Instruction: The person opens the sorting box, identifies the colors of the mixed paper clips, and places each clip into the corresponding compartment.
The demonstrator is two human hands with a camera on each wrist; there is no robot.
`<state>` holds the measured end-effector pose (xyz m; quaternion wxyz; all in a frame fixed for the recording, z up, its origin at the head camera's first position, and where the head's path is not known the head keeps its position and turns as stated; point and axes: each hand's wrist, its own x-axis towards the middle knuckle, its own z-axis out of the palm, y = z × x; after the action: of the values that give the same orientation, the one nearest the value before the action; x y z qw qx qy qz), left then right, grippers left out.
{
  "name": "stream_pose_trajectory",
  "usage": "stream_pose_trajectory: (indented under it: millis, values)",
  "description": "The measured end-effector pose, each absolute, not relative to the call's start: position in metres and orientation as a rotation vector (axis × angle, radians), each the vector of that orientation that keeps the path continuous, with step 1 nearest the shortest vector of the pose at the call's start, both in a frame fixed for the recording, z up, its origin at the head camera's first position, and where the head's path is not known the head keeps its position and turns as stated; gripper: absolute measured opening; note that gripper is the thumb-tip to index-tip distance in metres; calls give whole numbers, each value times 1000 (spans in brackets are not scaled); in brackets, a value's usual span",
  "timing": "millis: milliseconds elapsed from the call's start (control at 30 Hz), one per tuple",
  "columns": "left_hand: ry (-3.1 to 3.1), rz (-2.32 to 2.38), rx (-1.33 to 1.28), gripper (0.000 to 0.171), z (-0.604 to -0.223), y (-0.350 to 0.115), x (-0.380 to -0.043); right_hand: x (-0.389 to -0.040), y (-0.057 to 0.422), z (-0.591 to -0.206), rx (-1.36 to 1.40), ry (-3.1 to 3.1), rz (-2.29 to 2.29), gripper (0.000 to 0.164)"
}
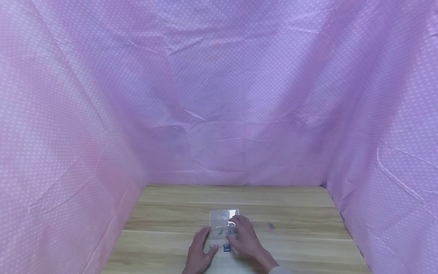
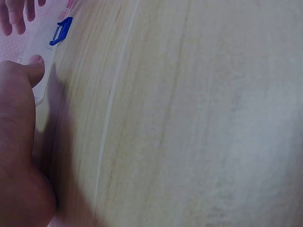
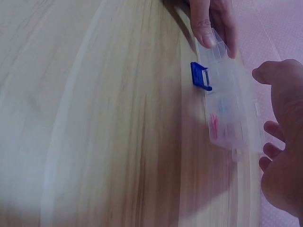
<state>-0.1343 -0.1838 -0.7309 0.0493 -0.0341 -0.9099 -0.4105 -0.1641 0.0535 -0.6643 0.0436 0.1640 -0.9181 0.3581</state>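
Observation:
A clear plastic box lies on the table with its clear lid tipped back. Its blue latch hangs at the near edge. My left hand holds the box's left end, thumb on the near corner and fingers at the far one. Inside are a dark paper clip and blue paper clips; pink clips show through the wall in the right wrist view. Over the box's right part is my right hand, thumb and fingers apart, with nothing visible between them. It partly covers the contents.
A few pink and blue paper clips lie on the wooden table to the right of the box. Pink dotted cloth hangs behind the table and along both sides.

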Motion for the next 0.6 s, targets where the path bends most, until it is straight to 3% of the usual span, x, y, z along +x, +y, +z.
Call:
stream_pose_trajectory:
  millis: [600]
  values:
    - [-2814, -1209, -113, 76, -733, -184, -136, -152, 98, -667, 373, -2761, 993, 55]
